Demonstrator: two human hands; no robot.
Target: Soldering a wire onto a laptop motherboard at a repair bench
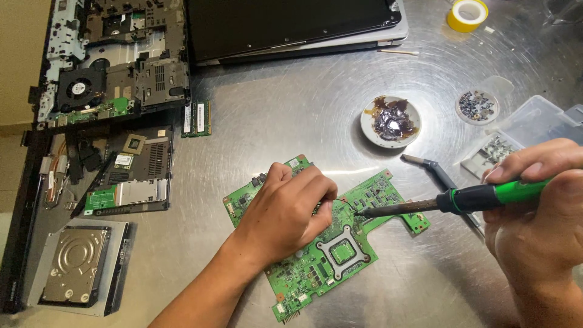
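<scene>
Green circuit board [340, 249] lies under left hand [285, 212] — soldering iron [461, 199] in right hand [537, 212].

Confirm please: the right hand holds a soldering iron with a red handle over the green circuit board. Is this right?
Not quite. In the head view the soldering iron in the right hand has a green handle, not red. Its tip is over the green circuit board.
</scene>
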